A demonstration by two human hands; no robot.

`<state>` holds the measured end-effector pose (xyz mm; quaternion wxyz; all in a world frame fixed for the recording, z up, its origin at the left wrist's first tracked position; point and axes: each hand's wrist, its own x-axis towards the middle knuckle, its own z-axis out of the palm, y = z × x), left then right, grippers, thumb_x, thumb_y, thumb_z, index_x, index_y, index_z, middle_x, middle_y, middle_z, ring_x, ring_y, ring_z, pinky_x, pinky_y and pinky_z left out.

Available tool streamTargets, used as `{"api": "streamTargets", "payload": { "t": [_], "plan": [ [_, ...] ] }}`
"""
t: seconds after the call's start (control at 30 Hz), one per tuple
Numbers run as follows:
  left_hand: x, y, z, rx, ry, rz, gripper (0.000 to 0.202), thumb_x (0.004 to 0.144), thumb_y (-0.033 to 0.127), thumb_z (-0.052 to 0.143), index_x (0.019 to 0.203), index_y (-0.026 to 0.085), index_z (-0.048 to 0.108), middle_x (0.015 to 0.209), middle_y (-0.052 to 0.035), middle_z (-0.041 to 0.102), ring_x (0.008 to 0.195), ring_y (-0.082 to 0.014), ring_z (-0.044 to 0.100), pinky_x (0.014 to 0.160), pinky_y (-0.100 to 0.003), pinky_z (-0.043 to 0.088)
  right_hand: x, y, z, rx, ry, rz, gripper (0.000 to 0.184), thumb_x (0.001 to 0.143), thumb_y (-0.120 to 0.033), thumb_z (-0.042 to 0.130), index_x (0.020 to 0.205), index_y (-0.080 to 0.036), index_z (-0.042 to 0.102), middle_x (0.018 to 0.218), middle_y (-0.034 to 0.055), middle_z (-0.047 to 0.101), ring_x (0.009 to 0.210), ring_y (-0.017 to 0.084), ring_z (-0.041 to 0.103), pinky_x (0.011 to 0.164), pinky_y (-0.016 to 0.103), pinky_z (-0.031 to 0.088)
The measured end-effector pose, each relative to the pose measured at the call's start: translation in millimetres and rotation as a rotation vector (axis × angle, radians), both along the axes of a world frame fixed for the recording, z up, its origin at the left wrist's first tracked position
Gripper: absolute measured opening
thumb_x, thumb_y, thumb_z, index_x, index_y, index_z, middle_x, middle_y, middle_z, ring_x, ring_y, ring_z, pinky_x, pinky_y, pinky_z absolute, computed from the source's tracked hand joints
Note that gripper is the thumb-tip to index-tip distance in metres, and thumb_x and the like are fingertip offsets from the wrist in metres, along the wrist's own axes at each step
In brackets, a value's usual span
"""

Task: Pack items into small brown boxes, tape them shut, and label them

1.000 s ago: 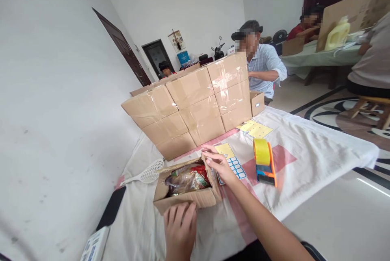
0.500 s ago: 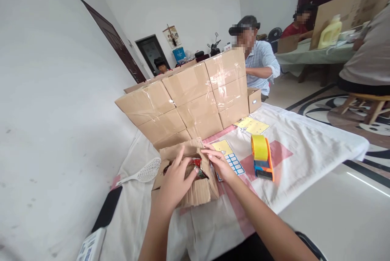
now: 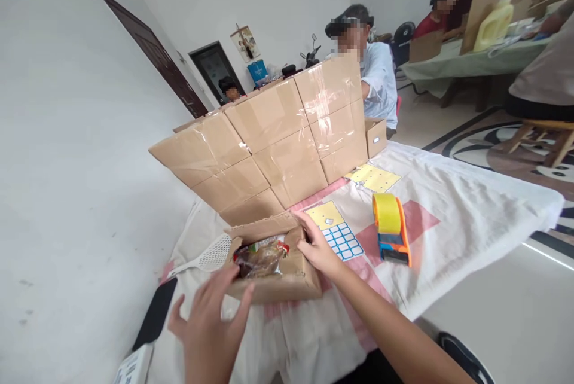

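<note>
Steadying 1 filled box (image 3: 278, 287): right hand (image 3: 319, 250) flat on side flap, left hand (image 3: 207, 325) spread at front, neither grip closed; flaps unsealed, tape dispenser (image 3: 391, 229) untouched.

Box (image 3: 273, 285): is showing matt brown cardboard.
Packets (image 3: 260, 255): are gleaming as glossy, crinkled plastic film.
Stack (image 3: 269, 145): is presenting matt cardboard under shiny clear tape.
Cloth (image 3: 448, 216): is lying as matt white fabric, creased.
Dispenser (image 3: 391, 229): is showing smooth orange plastic, carrying a glossy yellow roll.
Sheets (image 3: 343, 240): are appearing as matt paper.
Swatter (image 3: 210, 257): is showing white perforated plastic.
</note>
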<state>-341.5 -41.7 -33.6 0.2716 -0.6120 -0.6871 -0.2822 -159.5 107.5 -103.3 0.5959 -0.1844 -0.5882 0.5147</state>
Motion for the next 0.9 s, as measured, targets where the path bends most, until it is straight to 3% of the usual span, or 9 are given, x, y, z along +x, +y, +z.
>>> {"api": "streamTargets", "payload": {
  "t": [0.1, 0.2, 0.27, 0.37, 0.47, 0.6, 0.7, 0.77, 0.9],
  "plan": [
    [14.3, 38.4, 6.7, -0.025, -0.058, 0.088, 0.065, 0.090, 0.051, 0.058, 0.147, 0.024, 0.047, 0.157, -0.0170, 0.041, 0.141, -0.0435, 0.040, 0.110, -0.070, 0.024, 5.0, 0.0, 2.3, 0.051, -0.006, 0.067, 0.035, 0.089, -0.021, 0.055, 0.121, -0.029, 0.065, 0.124, 0.0039, 0.064, 0.123, 0.023, 0.055, 0.111, 0.039, 0.037],
    [15.8, 59.7, -0.7, -0.271, -0.050, -0.083, 0.046, 0.103, 0.038, 0.036, 0.147, 0.031, 0.047, 0.158, -0.0096, 0.042, 0.148, -0.0339, 0.034, 0.115, -0.068, 0.018, 13.9, 0.5, 7.9, 0.177, -0.041, 0.116, 0.029, 0.097, -0.033, 0.046, 0.103, -0.027, 0.074, 0.110, 0.0063, 0.069, 0.113, 0.026, 0.059, 0.106, 0.043, 0.040],
    [8.9, 58.3, -9.3, -0.391, -0.004, -0.235, 0.046, 0.105, 0.033, 0.029, 0.147, 0.035, 0.048, 0.153, -0.0044, 0.050, 0.146, -0.0259, 0.040, 0.120, -0.059, 0.020, 17.3, -0.6, 10.9, 0.200, -0.043, 0.105, 0.032, 0.098, -0.037, 0.044, 0.104, -0.027, 0.074, 0.108, 0.0064, 0.070, 0.113, 0.027, 0.059, 0.106, 0.044, 0.040],
    [-2.8, 45.0, -19.3, -0.450, 0.126, -0.348, 0.060, 0.099, 0.049, 0.046, 0.155, 0.029, 0.037, 0.156, -0.0086, 0.045, 0.146, -0.0292, 0.040, 0.118, -0.052, 0.030, 15.9, -3.4, 12.5, 0.188, -0.066, 0.072, 0.027, 0.096, -0.038, 0.050, 0.105, -0.029, 0.075, 0.105, 0.0052, 0.071, 0.113, 0.027, 0.059, 0.106, 0.044, 0.040],
    [-1.6, 35.1, -21.8, -0.447, 0.212, -0.325, 0.085, 0.086, 0.062, 0.061, 0.158, 0.027, 0.030, 0.159, -0.0136, 0.039, 0.145, -0.0373, 0.039, 0.112, -0.056, 0.037, 10.7, -4.6, 10.0, 0.166, -0.057, 0.051, 0.027, 0.096, -0.034, 0.051, 0.107, -0.029, 0.075, 0.108, 0.0049, 0.070, 0.111, 0.026, 0.060, 0.105, 0.043, 0.041],
    [19.2, 33.2, -17.5, -0.454, 0.189, -0.256, 0.075, 0.086, 0.058, 0.063, 0.153, 0.032, 0.040, 0.159, -0.0157, 0.039, 0.143, -0.0420, 0.040, 0.106, -0.062, 0.041, 6.6, -4.1, 3.8, 0.134, -0.027, -0.018, 0.031, 0.093, -0.026, 0.052, 0.118, -0.031, 0.070, 0.125, 0.0046, 0.065, 0.122, 0.025, 0.056, 0.110, 0.042, 0.038],
    [32.4, 32.6, -12.2, -0.429, 0.143, -0.220, 0.068, 0.085, 0.054, 0.066, 0.147, 0.033, 0.049, 0.159, -0.0125, 0.040, 0.142, -0.0419, 0.041, 0.105, -0.063, 0.040, 11.9, -6.8, 8.1, 0.133, -0.077, -0.166, 0.037, 0.090, -0.023, 0.054, 0.125, -0.030, 0.066, 0.130, 0.0057, 0.062, 0.130, 0.025, 0.050, 0.114, 0.043, 0.035],
    [35.6, 31.7, -9.5, -0.407, 0.112, -0.224, 0.064, 0.083, 0.052, 0.069, 0.143, 0.034, 0.054, 0.154, -0.0090, 0.048, 0.136, -0.0391, 0.048, 0.105, -0.060, 0.042, 23.1, -11.3, 17.8, 0.167, -0.096, -0.347, 0.034, 0.090, -0.024, 0.054, 0.122, -0.028, 0.065, 0.126, 0.0072, 0.063, 0.127, 0.026, 0.051, 0.113, 0.043, 0.036],
    [33.9, 31.4, -7.1, -0.415, 0.025, -0.261, 0.072, 0.082, 0.048, 0.071, 0.148, 0.031, 0.048, 0.145, -0.0071, 0.059, 0.126, -0.0337, 0.058, 0.101, -0.051, 0.049, 68.1, -24.0, 38.4, 0.117, 0.022, -0.929, 0.024, 0.092, -0.030, 0.053, 0.112, -0.023, 0.062, 0.117, 0.0090, 0.060, 0.117, 0.026, 0.055, 0.110, 0.046, 0.039]
  ]
}}
